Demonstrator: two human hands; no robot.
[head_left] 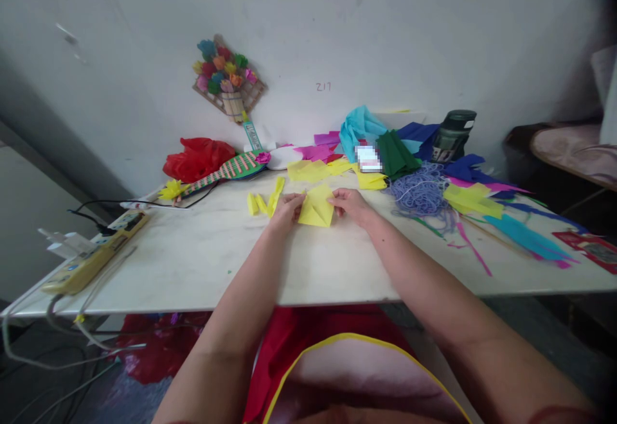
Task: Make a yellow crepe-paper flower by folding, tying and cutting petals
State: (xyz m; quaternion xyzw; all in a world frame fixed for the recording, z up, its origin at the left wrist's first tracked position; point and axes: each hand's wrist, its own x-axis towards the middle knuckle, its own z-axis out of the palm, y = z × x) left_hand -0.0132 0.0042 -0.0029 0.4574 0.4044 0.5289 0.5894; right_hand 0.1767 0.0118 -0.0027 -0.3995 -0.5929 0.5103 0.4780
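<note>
Head view — my left hand and right hand each pinch one side of a thin yellow paper sheet over the white tabletop, well in from its front edge; small folded yellow paper pieces lie beside my left hand; tangled lavender yarn lies toward the back edge — right of my right hand.

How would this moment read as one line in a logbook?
left hand: holds yellow sheet, left side | right hand: holds same sheet, right side | table: small yellow pieces, tangled yarn
</note>
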